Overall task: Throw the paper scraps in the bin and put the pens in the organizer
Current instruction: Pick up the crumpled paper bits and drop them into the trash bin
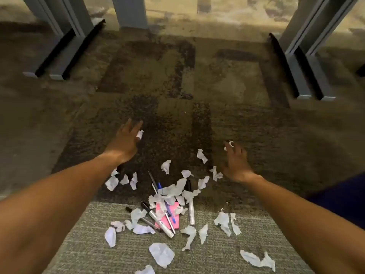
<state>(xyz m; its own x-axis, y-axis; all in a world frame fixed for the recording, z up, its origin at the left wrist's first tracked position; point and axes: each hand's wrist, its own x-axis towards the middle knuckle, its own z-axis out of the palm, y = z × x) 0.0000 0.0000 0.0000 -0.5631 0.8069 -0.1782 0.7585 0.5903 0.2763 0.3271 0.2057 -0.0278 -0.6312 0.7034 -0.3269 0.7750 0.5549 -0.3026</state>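
Here, paper scraps [140, 134] touch the left hand's [123, 144] fingers [138, 125].

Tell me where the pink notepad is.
In the head view, the pink notepad lies on the carpet low in the middle, under pens and paper scraps, nearer the person than both hands.
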